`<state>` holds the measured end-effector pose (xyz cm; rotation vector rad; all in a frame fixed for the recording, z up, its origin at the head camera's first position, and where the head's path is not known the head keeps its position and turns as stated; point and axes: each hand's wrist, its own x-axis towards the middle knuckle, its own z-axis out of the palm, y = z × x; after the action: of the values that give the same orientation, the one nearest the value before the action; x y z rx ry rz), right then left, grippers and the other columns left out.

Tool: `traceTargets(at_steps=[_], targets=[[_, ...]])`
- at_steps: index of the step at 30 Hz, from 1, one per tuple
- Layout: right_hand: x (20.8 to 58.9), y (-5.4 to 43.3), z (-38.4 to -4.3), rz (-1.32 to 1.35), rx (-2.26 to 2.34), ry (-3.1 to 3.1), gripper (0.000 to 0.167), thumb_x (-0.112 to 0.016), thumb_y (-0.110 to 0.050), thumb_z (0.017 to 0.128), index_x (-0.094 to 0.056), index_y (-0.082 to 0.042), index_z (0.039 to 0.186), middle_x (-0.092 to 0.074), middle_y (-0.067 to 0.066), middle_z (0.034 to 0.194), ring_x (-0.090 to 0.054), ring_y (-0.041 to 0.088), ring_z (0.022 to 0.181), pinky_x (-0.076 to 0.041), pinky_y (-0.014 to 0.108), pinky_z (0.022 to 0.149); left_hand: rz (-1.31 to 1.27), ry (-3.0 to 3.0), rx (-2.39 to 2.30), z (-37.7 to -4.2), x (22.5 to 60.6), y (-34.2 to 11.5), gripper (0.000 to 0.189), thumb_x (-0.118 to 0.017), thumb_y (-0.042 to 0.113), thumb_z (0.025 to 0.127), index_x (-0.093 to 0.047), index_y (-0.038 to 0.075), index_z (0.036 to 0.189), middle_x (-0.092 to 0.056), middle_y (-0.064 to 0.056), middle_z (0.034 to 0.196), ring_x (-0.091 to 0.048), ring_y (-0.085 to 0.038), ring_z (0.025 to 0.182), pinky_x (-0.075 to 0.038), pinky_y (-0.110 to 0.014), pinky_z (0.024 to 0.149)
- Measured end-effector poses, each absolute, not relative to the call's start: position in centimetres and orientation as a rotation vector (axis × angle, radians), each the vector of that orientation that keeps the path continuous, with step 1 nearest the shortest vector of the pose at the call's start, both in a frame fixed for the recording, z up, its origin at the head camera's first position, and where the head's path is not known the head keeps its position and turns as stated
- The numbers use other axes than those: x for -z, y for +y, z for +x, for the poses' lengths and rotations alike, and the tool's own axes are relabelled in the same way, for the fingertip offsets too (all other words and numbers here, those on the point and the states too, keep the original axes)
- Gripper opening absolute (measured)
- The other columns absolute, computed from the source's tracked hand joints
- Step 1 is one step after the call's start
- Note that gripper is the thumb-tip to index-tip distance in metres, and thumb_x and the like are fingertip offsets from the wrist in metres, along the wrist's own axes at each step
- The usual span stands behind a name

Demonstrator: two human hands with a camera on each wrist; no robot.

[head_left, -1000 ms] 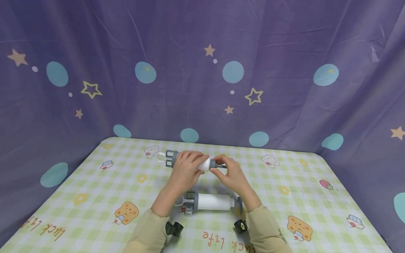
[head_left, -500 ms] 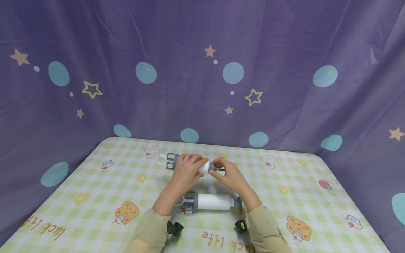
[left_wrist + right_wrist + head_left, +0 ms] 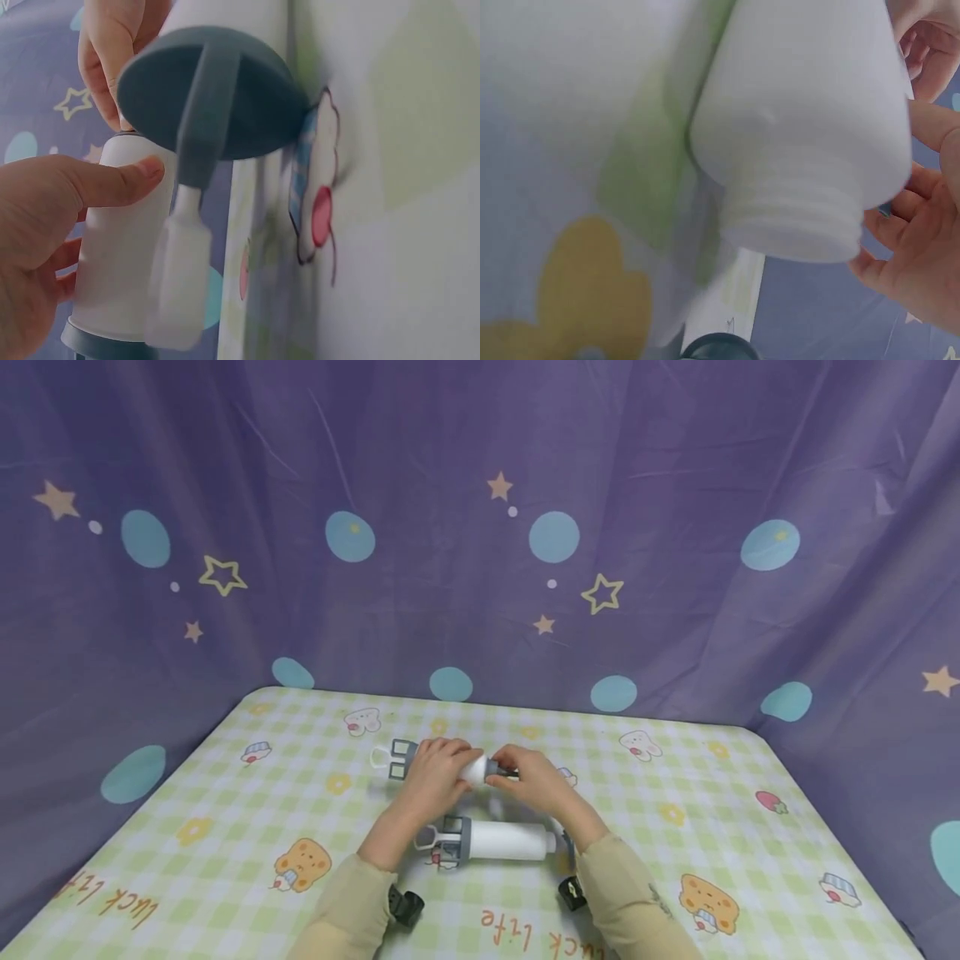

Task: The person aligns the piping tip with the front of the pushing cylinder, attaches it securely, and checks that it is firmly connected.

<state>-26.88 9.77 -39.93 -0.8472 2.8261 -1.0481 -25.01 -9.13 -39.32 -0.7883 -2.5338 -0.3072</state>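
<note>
A white bottle (image 3: 474, 771) with a grey slotted frame (image 3: 401, 760) at its left end is held level above the table. My left hand (image 3: 433, 777) grips its body, the thumb lying along it in the left wrist view. At the other end my right hand (image 3: 534, 778) pinches a grey cap (image 3: 492, 768) with a dark narrow tip. Closer to me, a second white bottle (image 3: 510, 841) lies on its side. Its threaded neck (image 3: 791, 210) is bare in the right wrist view. Beside that neck is a dark grey piece (image 3: 568, 841), partly hidden by my right forearm.
The table (image 3: 300, 814) wears a green-and-white checked cloth with printed cartoons and lettering. A purple curtain (image 3: 465, 635) hangs behind its far edge. Both wrists carry small black cameras, the left one (image 3: 406, 907) low over the cloth.
Both hands have come down and slightly left, nearer to me, with the held bottle and its cap between them. The lying bottle stays in place.
</note>
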Motion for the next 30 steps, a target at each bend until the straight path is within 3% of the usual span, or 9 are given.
traceTargets(at_steps=[10,20,30], targets=[[40.6,9.1,-27.2,-0.916,0.871,2.855,0.03,-0.059,-0.029,0.088,-0.056,-0.009,0.11,-0.064,0.006,0.097,-0.061,0.017,0.087,-0.05,0.031,0.073,-0.791,-2.618,0.361,-25.4,40.1,-9.7,0.048,-0.077,0.021,0.068,-0.064,0.011,0.113,-0.062,-0.007,0.107,-0.056,-0.027,0.097,-0.04,-0.043,0.085],[40.8,8.5,-27.7,-0.954,0.803,2.874,0.028,-0.059,-0.027,0.088,-0.058,-0.008,0.107,-0.066,0.005,0.096,-0.062,0.016,0.088,-0.05,0.031,0.078,-0.784,-2.675,0.381,-26.2,41.0,-10.3,0.048,-0.076,0.022,0.07,-0.063,0.011,0.115,-0.062,-0.005,0.107,-0.056,-0.027,0.096,-0.041,-0.043,0.084],[40.9,8.1,-27.7,-0.935,0.725,2.871,0.032,-0.057,-0.024,0.09,-0.057,-0.005,0.115,-0.065,0.007,0.102,-0.062,0.019,0.093,-0.049,0.033,0.082,-0.781,-2.721,0.372,-26.6,41.3,-10.6,0.047,-0.075,0.024,0.072,-0.062,0.011,0.116,-0.062,-0.004,0.108,-0.056,-0.026,0.096,-0.041,-0.043,0.084]])
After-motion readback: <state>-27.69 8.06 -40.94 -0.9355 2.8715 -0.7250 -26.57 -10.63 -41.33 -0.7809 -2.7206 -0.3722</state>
